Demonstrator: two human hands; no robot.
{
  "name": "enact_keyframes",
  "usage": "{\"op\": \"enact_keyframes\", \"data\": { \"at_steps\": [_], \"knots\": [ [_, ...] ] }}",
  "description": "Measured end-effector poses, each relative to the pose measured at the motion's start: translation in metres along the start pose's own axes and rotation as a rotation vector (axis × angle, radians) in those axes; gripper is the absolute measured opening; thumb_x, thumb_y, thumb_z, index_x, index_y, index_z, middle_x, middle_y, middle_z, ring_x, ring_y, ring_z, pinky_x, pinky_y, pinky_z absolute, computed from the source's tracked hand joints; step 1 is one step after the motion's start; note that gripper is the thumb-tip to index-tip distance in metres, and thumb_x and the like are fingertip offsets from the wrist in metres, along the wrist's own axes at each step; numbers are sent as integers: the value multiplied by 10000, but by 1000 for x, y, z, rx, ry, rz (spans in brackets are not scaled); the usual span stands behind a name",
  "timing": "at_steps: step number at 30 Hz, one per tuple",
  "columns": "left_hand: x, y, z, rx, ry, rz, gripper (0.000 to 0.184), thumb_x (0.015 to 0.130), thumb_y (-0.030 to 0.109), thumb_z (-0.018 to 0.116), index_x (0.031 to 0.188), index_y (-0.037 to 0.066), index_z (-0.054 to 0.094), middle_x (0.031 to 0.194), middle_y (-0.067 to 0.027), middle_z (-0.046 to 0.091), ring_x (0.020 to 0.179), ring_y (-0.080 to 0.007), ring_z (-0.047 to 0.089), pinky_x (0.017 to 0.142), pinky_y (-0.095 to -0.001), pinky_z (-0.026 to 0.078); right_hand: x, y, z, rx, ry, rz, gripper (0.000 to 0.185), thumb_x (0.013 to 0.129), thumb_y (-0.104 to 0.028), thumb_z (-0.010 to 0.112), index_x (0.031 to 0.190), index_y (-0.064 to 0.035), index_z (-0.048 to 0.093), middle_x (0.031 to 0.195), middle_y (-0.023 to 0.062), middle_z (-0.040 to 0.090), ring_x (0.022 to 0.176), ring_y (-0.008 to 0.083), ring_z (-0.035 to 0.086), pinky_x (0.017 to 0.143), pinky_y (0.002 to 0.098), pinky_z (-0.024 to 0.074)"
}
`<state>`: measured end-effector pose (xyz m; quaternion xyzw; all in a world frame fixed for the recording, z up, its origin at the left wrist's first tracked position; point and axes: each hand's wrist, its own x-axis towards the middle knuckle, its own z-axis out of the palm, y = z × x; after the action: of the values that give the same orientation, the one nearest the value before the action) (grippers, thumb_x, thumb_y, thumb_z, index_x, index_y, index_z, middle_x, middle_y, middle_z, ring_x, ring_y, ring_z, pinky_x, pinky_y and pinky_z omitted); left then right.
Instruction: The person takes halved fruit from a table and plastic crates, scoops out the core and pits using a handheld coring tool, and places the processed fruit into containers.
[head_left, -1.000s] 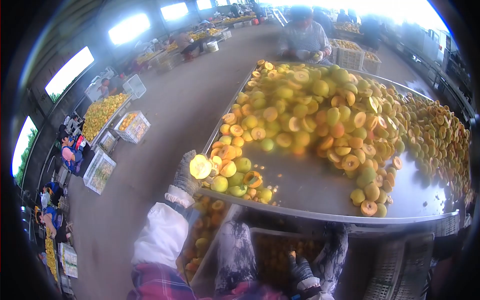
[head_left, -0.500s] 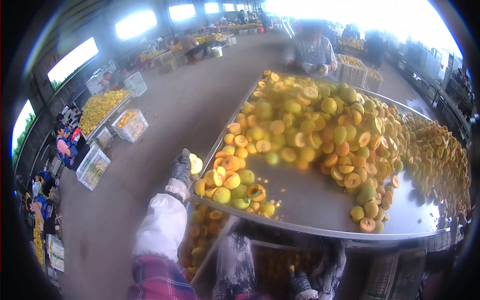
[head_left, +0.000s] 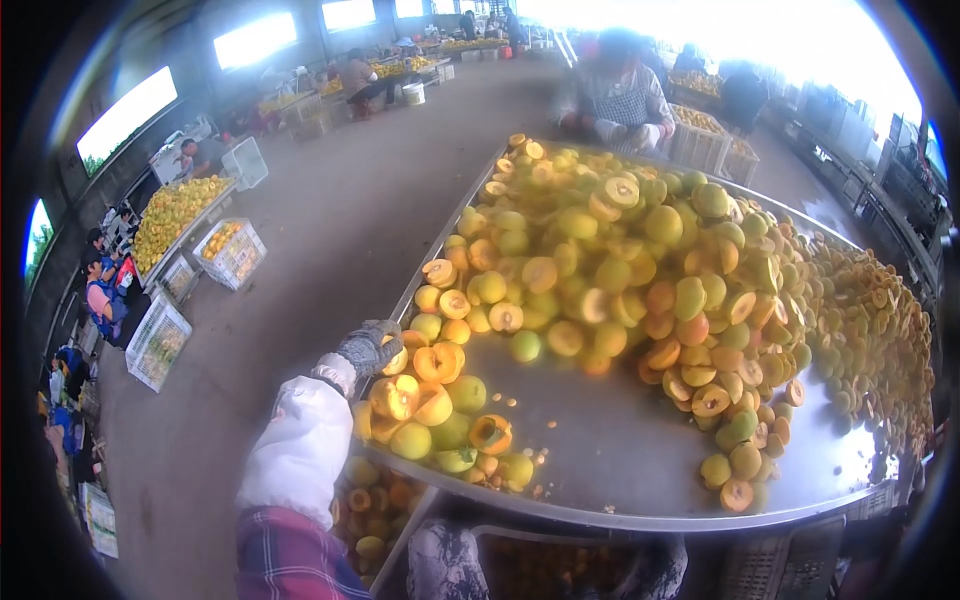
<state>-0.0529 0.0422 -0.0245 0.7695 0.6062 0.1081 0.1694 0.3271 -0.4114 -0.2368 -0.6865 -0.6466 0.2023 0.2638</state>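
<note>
My left hand (head_left: pixel 370 347), in a grey knitted glove, is at the left rim of the metal table (head_left: pixel 590 522). Its fingers are curled around a yellow-orange peach half (head_left: pixel 395 361), partly hidden by the glove. Just beside it lies a small heap of cut peaches (head_left: pixel 437 362) and greenish peaches (head_left: pixel 467 393). A larger pile of whole and halved peaches (head_left: pixel 690 298) covers the far and right parts of the table. My right hand is out of sight.
Below the table's left corner stands a container of peaches (head_left: pixel 365 520). A co-worker (head_left: pixel 625 95) is at the far side, near stacked crates of fruit (head_left: pixel 697 140). To the left are another fruit-laden table (head_left: pixel 175 222) and white crates (head_left: pixel 232 252).
My left hand has come in from outside the rim to the small heap, with the peach half in it. My right hand, earlier low under the table, has left the view. The camera has shifted.
</note>
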Motion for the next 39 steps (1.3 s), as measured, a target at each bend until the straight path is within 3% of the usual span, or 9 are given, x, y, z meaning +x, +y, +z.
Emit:
{"op": "enact_keyframes", "data": {
  "at_steps": [2, 6, 7, 14, 23, 25, 27, 36, 39],
  "knots": [
    [0, -24, 11, 166, 51, 46, 425, 876, 485, 565, 1167, 178, 599, 1194, -196, 572, 1107, -407, 552, 946, -472, 444, 2, 2, 3, -37, 14, -44, 357, 962, -319, 550, 1145, -19, 617, 944, 265, 658, 955, 440, 617, 797, 436, 491],
    [20, 55, -32, 405, 115, -157, 435, 869, 506, 562, 1047, 113, 614, 1070, -191, 603, 989, -386, 592, 865, -452, 481, 6, 6, 8, -80, 34, -105, 356, 963, -317, 549, 1148, -20, 616, 945, 263, 659, 955, 435, 619, 798, 433, 492],
    [26, 68, -31, 311, 322, -48, 500, 836, 530, 596, 1060, 83, 618, 1069, -196, 613, 982, -378, 601, 852, -448, 487, 7, 6, 8, -88, 36, -118, 356, 964, -317, 548, 1148, -20, 616, 946, 262, 659, 955, 434, 619, 799, 432, 492],
    [114, 119, 7, 580, 120, -89, 600, 744, 449, 746, 1197, 87, 593, 1237, -203, 532, 1137, -374, 538, 953, -442, 448, 15, 11, 7, -93, 50, -151, 355, 965, -314, 546, 1152, -20, 615, 947, 258, 661, 955, 426, 623, 802, 427, 492],
    [104, 136, 31, 618, -103, -172, 861, 715, 404, 770, 1430, 117, 386, 1494, -247, 294, 1295, -399, 430, 1070, -429, 391, 16, 12, 3, -68, 57, -165, 354, 967, -310, 542, 1158, -20, 613, 949, 254, 663, 954, 416, 628, 805, 420, 493],
    [108, 136, 29, 621, -74, -118, 860, 715, 424, 770, 1426, 117, 395, 1494, -243, 298, 1297, -396, 434, 1074, -429, 389, 15, 12, 3, -65, 57, -166, 354, 968, -309, 542, 1159, -20, 612, 950, 253, 663, 954, 414, 629, 806, 419, 493],
    [115, 140, 22, 586, -270, -239, 882, 705, 450, 776, 1427, 119, 394, 1493, -244, 291, 1317, -391, 410, 1083, -427, 380, 15, 11, 4, -61, 56, -164, 353, 968, -308, 541, 1160, -20, 612, 950, 251, 664, 954, 411, 630, 807, 417, 493],
    [97, 148, 24, 608, -106, -207, 964, 656, 410, 802, 1437, 70, 351, 1377, -227, 447, 1264, -361, 465, 1045, -408, 408, 12, 9, 1, -40, 20, -136, 352, 970, -304, 538, 1165, -20, 610, 953, 247, 666, 953, 401, 635, 811, 410, 493],
    [84, 133, 21, 452, 90, -162, 813, 645, 330, 841, 1312, 37, 480, 1196, -176, 580, 1088, -298, 587, 966, -385, 473, 10, 7, -2, 26, -9, -93, 352, 971, -303, 536, 1167, -20, 609, 953, 245, 666, 953, 398, 637, 812, 408, 493]
  ]
}}
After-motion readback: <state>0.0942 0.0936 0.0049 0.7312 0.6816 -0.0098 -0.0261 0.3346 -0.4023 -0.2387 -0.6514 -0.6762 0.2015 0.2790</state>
